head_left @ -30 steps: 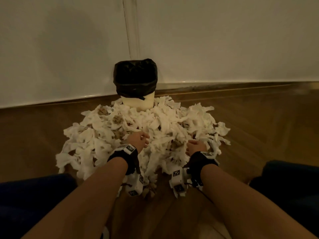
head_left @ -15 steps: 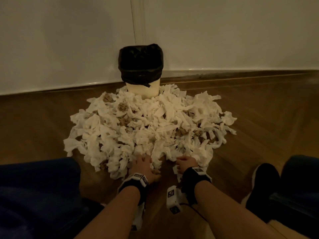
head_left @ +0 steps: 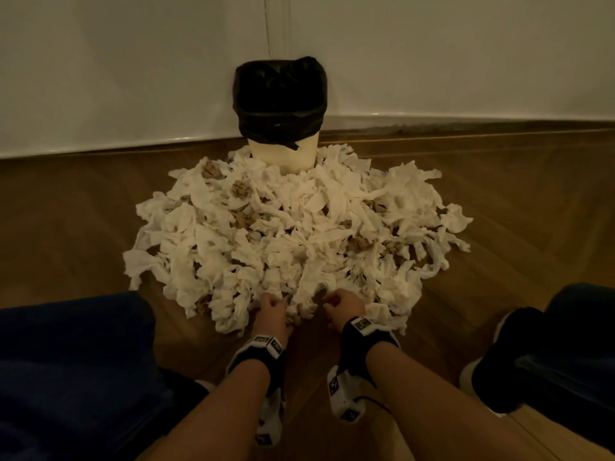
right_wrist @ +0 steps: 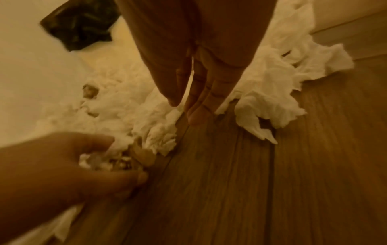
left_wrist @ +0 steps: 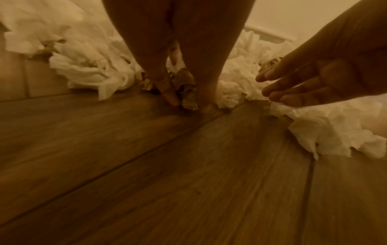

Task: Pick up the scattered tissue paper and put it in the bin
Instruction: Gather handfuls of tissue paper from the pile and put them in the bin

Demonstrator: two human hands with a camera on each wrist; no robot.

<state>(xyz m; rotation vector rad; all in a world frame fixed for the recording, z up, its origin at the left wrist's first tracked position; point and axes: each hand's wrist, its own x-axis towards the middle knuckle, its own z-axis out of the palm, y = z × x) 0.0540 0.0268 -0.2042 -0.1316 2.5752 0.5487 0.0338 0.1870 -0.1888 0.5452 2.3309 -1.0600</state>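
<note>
Plainly, the heap of crumpled white tissue paper (head_left: 293,234) will handle as almost nothing: feather-light, soft, squashing to any shape, and quick to shed loose pieces if taken loosely. It lies spread over the brown wooden plank floor (head_left: 83,211), from just beyond the fingertips outward to the foot of the cream bin lined with a black plastic bag (head_left: 281,111), which stands well beyond both hands against the white wall (head_left: 133,61).

The left hand (head_left: 271,316) has its fingers (left_wrist: 171,96) curled down at the near edge of the heap, pinching a small brownish crumpled wad (left_wrist: 186,92) with some white tissue against the floor. The right hand (head_left: 344,309) hovers just beside it; its fingers (right_wrist: 199,106) are straight and close together, pointing down over bare wood at the heap's rim and holding nothing.

Judging by this, the best hold is a deep scoop: fingers pushed under the edge from both sides, then squeezed together so the wad compresses. A light pinch would likely lift only a single strip, and brown wads may drop from underneath.
</note>
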